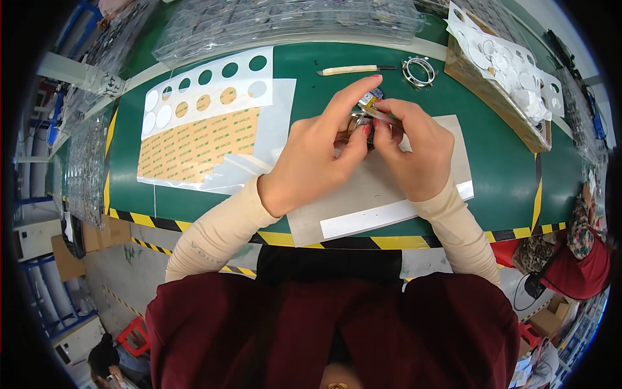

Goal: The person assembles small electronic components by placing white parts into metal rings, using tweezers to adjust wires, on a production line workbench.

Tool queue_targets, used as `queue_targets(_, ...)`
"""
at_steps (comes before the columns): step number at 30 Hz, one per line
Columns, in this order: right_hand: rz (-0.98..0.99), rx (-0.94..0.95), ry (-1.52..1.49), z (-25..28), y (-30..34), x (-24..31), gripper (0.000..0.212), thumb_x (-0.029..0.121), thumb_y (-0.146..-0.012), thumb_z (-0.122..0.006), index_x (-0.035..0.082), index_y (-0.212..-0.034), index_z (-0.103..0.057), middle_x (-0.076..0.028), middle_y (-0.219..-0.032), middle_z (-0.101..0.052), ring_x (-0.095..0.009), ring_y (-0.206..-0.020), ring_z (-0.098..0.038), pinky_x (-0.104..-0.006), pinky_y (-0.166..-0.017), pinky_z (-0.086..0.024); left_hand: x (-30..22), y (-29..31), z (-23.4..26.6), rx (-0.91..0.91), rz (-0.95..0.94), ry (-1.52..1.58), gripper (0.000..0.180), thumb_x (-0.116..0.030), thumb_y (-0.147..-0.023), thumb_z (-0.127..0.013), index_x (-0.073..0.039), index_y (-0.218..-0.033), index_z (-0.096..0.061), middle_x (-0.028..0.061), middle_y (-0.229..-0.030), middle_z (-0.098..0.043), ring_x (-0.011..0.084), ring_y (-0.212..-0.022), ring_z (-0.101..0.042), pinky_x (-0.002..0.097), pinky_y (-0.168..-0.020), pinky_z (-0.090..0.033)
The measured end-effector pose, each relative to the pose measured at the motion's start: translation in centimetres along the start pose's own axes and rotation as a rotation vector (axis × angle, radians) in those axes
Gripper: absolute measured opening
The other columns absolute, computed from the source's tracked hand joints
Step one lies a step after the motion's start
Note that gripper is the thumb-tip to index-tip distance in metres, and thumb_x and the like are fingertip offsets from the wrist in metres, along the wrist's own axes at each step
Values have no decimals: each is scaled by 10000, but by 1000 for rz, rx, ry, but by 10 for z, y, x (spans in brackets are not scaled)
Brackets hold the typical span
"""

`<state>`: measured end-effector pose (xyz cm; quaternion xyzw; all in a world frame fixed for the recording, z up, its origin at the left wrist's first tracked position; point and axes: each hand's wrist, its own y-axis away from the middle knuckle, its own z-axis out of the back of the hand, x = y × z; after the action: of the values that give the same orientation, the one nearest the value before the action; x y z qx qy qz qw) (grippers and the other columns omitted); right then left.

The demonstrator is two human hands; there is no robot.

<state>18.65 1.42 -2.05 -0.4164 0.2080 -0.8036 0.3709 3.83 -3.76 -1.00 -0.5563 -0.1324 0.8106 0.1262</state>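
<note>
Both hands meet above the grey mat [382, 185]. My left hand [308, 155] is closed around a small shiny metal watch case [357, 117], its index finger stretched along the far side. A small part with a yellow label [369, 100] shows at the case's far edge. From the right, my right hand [421, 146] pinches at the same case with thumb and fingertips. A thin metallic edge [383, 117] shows between its fingers; I cannot make out whether it belongs to the case. The fingers hide most of the case.
Beyond my hands lie a tan-handled blade tool [350, 70] and shiny metal rings [418, 71]. To the left are brown-backed adhesive sheets [201, 146] and a white sheet with round holes [214, 61]. A cardboard box [492, 91] holds white scraps. Clear trays [291, 23] stand behind.
</note>
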Motion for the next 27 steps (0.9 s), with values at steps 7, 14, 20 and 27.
queue_targets(7, 153, -82, 99, -2, -3, -2, 256, -57, -670, -621, 7, -915, -590, -96, -810, -623, -178, -609, -601, -247, -514, -487, 2, 1, -3, -80, -45, -11, 571, 45, -782, -502, -73, -1313, -328, 12, -543, -426, 61, -505, -449, 214, -552, -453)
queue_targets(14, 154, 5, 178, 1, -4, -1, 246, -45, -651, -623, 8, -890, -599, -100, -816, -625, -191, -611, -603, -262, -513, -493, 6, 2, -4, -52, -40, -127, 590, 49, -778, -498, -66, -1324, -306, 23, -539, -433, 67, -500, -449, 228, -542, -454)
queue_targets(20, 133, -17, 176, 1, -4, -1, 221, -48, -663, -615, 1, -878, -600, -96, -802, -621, -155, -598, -589, -238, -506, -472, 9, 0, -3, -74, -38, -62, 548, 41, -789, -486, -49, -1309, -336, 25, -580, -487, 66, -536, -471, 231, -548, -452)
queue_targets(27, -152, -195, -261, 32, -18, -19, 268, 138, -905, -418, -53, -845, -595, -110, -852, -610, -149, -580, -535, -214, -518, -415, 13, -13, 3, 5, 605, 704, 296, -47, -837, -472, 67, -1108, -441, 93, -798, -585, 158, -662, -611, 264, -576, -535)
